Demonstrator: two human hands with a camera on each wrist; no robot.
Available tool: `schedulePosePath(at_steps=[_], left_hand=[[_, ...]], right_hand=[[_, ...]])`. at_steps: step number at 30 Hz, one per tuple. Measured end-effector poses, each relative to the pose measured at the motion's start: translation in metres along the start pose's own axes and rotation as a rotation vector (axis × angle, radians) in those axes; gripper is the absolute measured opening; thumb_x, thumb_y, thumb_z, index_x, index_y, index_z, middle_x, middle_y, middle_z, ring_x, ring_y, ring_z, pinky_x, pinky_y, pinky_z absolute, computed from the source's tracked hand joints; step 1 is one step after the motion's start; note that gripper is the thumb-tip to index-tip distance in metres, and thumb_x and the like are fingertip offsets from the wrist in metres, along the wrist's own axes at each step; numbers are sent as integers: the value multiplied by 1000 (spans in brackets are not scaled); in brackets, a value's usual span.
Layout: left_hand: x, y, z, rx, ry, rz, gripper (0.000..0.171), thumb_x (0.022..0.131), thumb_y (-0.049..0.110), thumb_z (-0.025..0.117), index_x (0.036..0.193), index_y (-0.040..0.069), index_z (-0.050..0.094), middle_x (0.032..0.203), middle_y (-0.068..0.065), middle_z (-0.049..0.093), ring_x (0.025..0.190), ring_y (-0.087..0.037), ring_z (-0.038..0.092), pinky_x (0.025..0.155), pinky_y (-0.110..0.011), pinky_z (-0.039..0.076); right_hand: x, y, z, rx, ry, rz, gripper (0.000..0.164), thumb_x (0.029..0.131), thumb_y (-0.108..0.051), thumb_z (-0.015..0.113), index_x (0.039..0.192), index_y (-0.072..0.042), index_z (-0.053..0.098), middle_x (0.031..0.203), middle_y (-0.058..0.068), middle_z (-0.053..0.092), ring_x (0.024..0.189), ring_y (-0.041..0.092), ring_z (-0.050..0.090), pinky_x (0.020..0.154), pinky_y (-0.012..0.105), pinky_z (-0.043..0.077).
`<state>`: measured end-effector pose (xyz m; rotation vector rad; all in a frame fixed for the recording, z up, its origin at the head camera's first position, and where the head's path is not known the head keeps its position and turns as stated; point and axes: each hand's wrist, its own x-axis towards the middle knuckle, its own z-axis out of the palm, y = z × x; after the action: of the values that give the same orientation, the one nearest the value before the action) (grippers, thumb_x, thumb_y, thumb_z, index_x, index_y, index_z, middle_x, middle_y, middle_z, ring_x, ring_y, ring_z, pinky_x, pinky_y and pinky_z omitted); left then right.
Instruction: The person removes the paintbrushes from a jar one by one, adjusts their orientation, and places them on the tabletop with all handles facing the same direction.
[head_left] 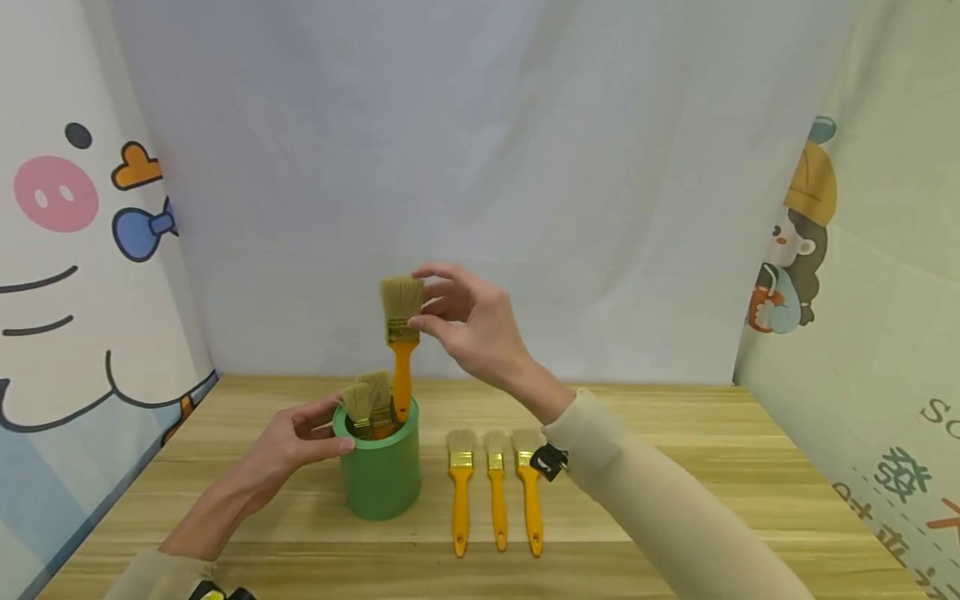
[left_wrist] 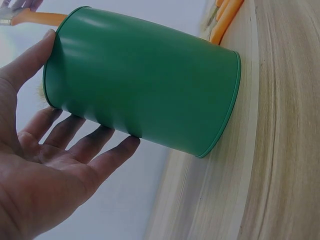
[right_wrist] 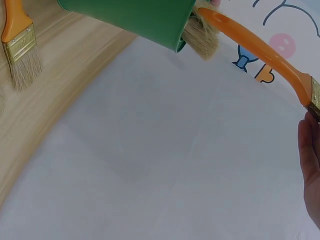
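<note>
My right hand point(head_left: 483, 325) pinches a paintbrush point(head_left: 403, 362) at its metal band, bristles up. The brush's orange handle points down, its tip at the mouth of a green cylindrical container point(head_left: 384, 483). Two other paintbrushes stand in the container, bristles up; one pale bristle head point(head_left: 357, 400) leans toward the left rim. My left hand point(head_left: 281, 442) holds the container near its rim from the left, with the thumb on the near side and the fingers behind. In the left wrist view, that thumb and the fingertips touch the green wall point(left_wrist: 140, 80). The lower handles are hidden inside.
To the right of the container, three paintbrushes lie in a row on the wooden table point(head_left: 637, 500): a left one point(head_left: 461, 492), a narrower middle one point(head_left: 497, 492) and a right one point(head_left: 531, 500). A pale curtain point(head_left: 480, 167) hangs behind, with printed cloths at both sides.
</note>
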<state>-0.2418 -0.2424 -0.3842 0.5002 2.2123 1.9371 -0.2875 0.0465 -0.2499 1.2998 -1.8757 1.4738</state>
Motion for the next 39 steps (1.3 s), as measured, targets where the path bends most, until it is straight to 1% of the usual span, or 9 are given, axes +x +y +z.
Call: schedulePosePath(at_steps=[3, 7, 11, 15, 23, 29, 33, 39], left_hand=[[0, -1, 0, 3, 2, 1, 81, 99, 12, 73, 165, -2, 28, 165, -28, 32, 143, -49, 44, 102, -35, 52], [1, -2, 0, 8, 1, 3, 80, 100, 12, 73, 165, -2, 29, 164, -28, 33, 142, -49, 45, 102, -34, 51], [1, -2, 0, 11, 1, 4, 80, 99, 13, 73, 165, -1, 29, 164, -28, 33, 142, -48, 45, 101, -34, 51], [1, -2, -1, 11, 1, 4, 80, 100, 13, 73, 165, -1, 29, 164, -28, 33, 143, -49, 44, 101, -33, 51], [0, -1, 0, 15, 3, 7, 80, 100, 13, 73, 165, -1, 28, 164, -28, 33, 142, -49, 45, 100, -32, 52], [1, 0, 0, 25, 11, 5, 80, 99, 13, 74, 165, -1, 29, 164, -28, 34, 142, -49, 45, 101, -34, 51], [1, 1, 0, 26, 8, 0, 81, 99, 13, 74, 165, 0, 29, 165, -27, 33, 143, -49, 44, 103, -36, 51], [0, 0, 0, 21, 4, 2, 80, 100, 12, 73, 165, -1, 29, 164, -28, 33, 143, -49, 44, 102, -35, 52]], right_hand=[[2, -3, -7, 2, 18, 2, 48, 88, 11, 79, 133, 2, 65, 107, 17, 76, 88, 22, 77, 80, 37, 63], [-1, -3, -18, -11, 44, 33, 48, 88, 12, 80, 132, 0, 66, 105, 16, 76, 87, 22, 76, 80, 37, 63], [-9, 1, -28, -25, 63, 73, 48, 87, 12, 81, 131, -1, 67, 103, 15, 76, 85, 22, 77, 78, 37, 63], [-20, 8, -38, -49, 59, 112, 48, 86, 12, 81, 130, -1, 68, 103, 14, 77, 84, 23, 77, 76, 38, 63], [-55, 25, -56, -120, 57, 209, 48, 85, 10, 83, 130, -2, 69, 103, 16, 76, 84, 28, 76, 76, 38, 63], [-84, 39, -69, -183, 47, 304, 47, 87, 6, 83, 131, -5, 70, 104, 15, 75, 86, 27, 76, 76, 36, 62], [-102, 45, -79, -199, 38, 361, 47, 88, 6, 83, 132, -5, 70, 105, 16, 75, 86, 28, 76, 76, 35, 62], [-127, 52, -95, -236, 31, 451, 46, 88, 5, 82, 132, -5, 70, 107, 17, 74, 87, 28, 76, 75, 33, 62]])
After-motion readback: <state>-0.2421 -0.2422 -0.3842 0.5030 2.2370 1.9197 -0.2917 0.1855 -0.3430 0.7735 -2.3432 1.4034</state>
